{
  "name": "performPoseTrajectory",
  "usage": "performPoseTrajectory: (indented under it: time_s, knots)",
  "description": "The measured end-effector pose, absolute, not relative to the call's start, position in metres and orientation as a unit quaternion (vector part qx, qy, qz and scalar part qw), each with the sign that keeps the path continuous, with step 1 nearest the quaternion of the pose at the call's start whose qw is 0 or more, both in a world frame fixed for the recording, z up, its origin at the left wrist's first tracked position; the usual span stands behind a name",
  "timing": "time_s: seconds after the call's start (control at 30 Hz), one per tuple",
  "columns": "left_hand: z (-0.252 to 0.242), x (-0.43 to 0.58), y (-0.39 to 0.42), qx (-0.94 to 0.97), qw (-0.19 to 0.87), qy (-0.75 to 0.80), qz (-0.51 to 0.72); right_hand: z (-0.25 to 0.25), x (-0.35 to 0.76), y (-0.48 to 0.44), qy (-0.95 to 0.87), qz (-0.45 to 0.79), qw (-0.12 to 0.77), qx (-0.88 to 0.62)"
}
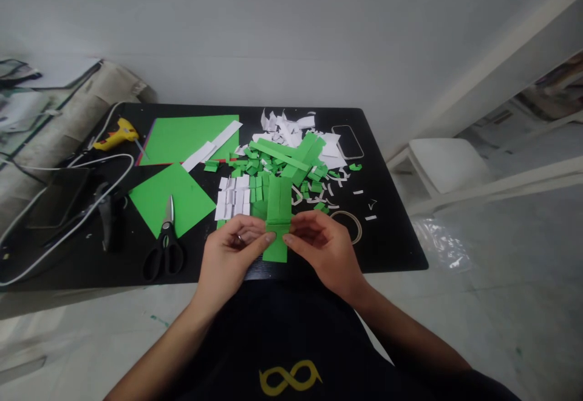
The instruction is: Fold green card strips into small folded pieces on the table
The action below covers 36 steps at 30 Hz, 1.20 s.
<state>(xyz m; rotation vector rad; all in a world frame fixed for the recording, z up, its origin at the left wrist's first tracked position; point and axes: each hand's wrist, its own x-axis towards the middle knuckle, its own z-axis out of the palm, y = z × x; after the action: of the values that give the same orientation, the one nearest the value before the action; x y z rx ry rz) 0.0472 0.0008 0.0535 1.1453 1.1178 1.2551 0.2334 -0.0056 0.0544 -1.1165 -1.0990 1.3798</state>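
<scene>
Between my hands is a green paper strip [277,244], creased across its width and held upright above the table's near edge. My left hand [234,249] pinches its left side at the crease, thumb in front. On the right side my right hand [321,246] pinches it the same way. Just behind lie folded white paper pieces [233,197] in rows, with folded green pieces [257,188] beside them. Farther back a heap of green paper bits [255,161] and white scraps [285,124] covers the table.
Black-handled scissors [167,243] lie partly on a green paper square [170,197] at left. Beyond are larger green sheets [191,137], a yellow glue gun [118,135] and a white cable [91,197]. A tape ring [353,225] lies at right; a white stool [444,164] stands past the black table [392,237].
</scene>
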Motion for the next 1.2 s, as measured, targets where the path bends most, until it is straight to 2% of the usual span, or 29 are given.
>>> performPoseTrajectory:
  time_s: [0.5,0.83,1.2]
  knots:
    - [0.0545,0.0497,0.0005,0.465,0.532,0.453,0.543,0.0582,0.2316,-0.0073,-0.454,0.568,0.51,-0.459]
    - [0.056,0.0507,-0.0017,0.497,0.479,0.463,0.556,0.057,0.2262,-0.0114,-0.485,0.479,0.554,-0.477]
    - [0.0515,0.0519,-0.0083,0.548,0.386,0.485,0.561,0.0573,0.226,-0.012,-0.5,0.438,0.562,-0.492]
